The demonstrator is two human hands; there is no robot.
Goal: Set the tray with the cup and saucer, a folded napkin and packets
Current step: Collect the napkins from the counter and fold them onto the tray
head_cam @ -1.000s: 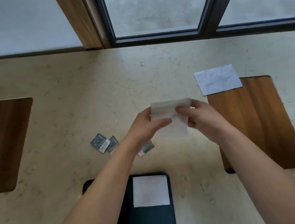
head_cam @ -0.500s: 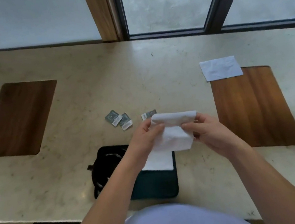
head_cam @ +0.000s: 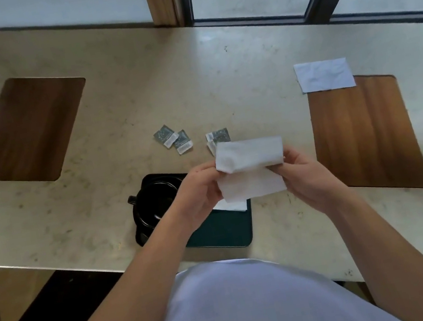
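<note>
Both hands hold a white napkin (head_cam: 251, 170) in the air above the dark green tray (head_cam: 225, 231). My left hand (head_cam: 198, 190) pinches its left edge and my right hand (head_cam: 305, 175) its right edge; the top part is folded over toward me. A black cup on a black saucer (head_cam: 153, 203) stands on the tray's left half, partly hidden by my left arm. Another white napkin (head_cam: 233, 205) lies on the tray under my hands, mostly hidden. Three grey packets (head_cam: 173, 138) lie on the counter just beyond the tray.
The beige stone counter (head_cam: 191, 79) has two wooden inlays, one at the left (head_cam: 26, 129) and one at the right (head_cam: 363, 135). A further white napkin (head_cam: 324, 75) lies flat at the right inlay's far edge. The counter's near edge runs along the bottom left; windows stand behind.
The view has pulled back and tilted down, so the cup and my torso now show. The napkin's upper part has been folded over between my hands, which stay above the tray.
</note>
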